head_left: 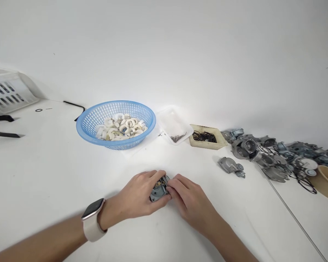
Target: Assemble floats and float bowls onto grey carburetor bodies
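Note:
A small grey metal casting (158, 190) with brass fittings rests on the white table, gripped from both sides. My left hand (138, 196), with a pale watch on its wrist, wraps its fingers round the casting's left side. My right hand (188, 200) pinches the right edge with closed fingertips. Whether the right fingertips also hold some small part is hidden.
A blue basket (84, 125) of white ring-shaped parts stands behind the hands. To its right are a clear tray (171, 122) with thin metal pins, a beige box (205, 145) of black rings, a lone grey casting (231, 166) and a heap of castings (276, 156). A white crate (8, 91) sits far left.

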Motion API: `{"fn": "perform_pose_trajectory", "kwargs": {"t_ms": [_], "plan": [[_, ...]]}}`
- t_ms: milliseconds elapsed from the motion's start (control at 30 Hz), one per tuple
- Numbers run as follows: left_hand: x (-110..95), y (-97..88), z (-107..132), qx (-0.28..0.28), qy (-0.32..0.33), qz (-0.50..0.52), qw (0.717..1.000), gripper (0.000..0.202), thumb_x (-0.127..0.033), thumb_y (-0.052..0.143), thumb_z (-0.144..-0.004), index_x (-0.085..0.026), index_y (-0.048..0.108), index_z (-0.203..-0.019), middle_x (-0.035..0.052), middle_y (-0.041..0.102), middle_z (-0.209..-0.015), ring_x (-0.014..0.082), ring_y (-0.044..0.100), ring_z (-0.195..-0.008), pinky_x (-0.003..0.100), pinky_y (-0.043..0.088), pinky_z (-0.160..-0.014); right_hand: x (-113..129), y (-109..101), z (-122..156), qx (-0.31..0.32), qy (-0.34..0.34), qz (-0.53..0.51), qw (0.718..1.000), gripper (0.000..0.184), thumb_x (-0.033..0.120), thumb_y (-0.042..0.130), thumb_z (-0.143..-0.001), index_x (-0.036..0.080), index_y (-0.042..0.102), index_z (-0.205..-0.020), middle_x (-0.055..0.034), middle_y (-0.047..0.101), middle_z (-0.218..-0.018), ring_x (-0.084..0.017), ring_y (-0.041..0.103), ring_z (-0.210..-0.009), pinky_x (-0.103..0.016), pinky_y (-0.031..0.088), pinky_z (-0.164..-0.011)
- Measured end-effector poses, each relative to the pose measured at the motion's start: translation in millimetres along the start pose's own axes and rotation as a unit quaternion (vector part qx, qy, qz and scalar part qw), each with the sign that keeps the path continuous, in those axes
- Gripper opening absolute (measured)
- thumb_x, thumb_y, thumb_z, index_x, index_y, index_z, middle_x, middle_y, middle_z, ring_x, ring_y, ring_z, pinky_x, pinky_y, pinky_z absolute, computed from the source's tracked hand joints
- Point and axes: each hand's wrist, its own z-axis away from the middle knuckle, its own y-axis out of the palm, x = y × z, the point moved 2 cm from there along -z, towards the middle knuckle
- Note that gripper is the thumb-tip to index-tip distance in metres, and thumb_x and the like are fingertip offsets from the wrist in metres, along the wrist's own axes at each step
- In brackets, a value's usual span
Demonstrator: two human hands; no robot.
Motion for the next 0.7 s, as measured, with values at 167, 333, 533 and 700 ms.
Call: {"fn": "perform_pose_trajectory", "kwargs": {"t_ms": [167, 333, 533, 700], "plan": [[-0.8, 0.0, -0.3, 0.006, 0.004, 0.015, 1.000, 0.026, -0.042, 0.060, -0.094, -0.024, 0.050, -0.110, 0.0022, 0.066, -0.097, 0.0232, 0.063, -0.082, 0.033, 0.043, -0.068, -1.5, -6.1, -0.7, 0.037, -0.006, -0.025, 0.999, 0.018, 0.015, 0.041, -0.105, 0.022, 0.051, -0.093, -0.0006, 0.055, -0.085, -0.015, 0.052, -0.071, -0.027, 0.042, -0.059], [-3.9, -4.5, 0.3, 0.024, 0.004, 0.026, 0.999, 0.024, -0.045, 0.060, -0.097, -0.024, 0.051, -0.104, 0.0003, 0.062, -0.090, 0.0216, 0.060, -0.078, 0.032, 0.041, -0.067, -4.2, -4.0, -0.8, 0.033, -0.013, 0.004, 0.999, 0.019, 0.014, 0.039, -0.105, 0.022, 0.051, -0.093, -0.0007, 0.055, -0.085, -0.015, 0.050, -0.070, -0.027, 0.039, -0.059], [-1.5, -0.9, 0.6, 0.030, 0.007, -0.001, 1.000, 0.028, -0.047, 0.057, -0.099, -0.023, 0.053, -0.110, 0.0024, 0.063, -0.093, 0.0234, 0.060, -0.080, 0.035, 0.042, -0.070, -6.3, -4.8, 0.8, 0.036, -0.016, 0.017, 0.999, 0.015, 0.015, 0.043, -0.105, 0.022, 0.053, -0.095, -0.0001, 0.057, -0.086, -0.014, 0.051, -0.071, -0.027, 0.038, -0.059], [0.6, 2.3, 0.6, 0.027, 0.010, -0.006, 1.000, 0.029, -0.048, 0.055, -0.100, -0.022, 0.053, -0.114, 0.0044, 0.065, -0.096, 0.0254, 0.063, -0.085, 0.037, 0.044, -0.074, -7.0, -4.9, -0.3, 0.017, -0.027, 0.044, 0.998, 0.016, 0.013, 0.044, -0.103, 0.022, 0.053, -0.093, 0.0006, 0.057, -0.083, -0.014, 0.050, -0.070, -0.027, 0.035, -0.058]]}}
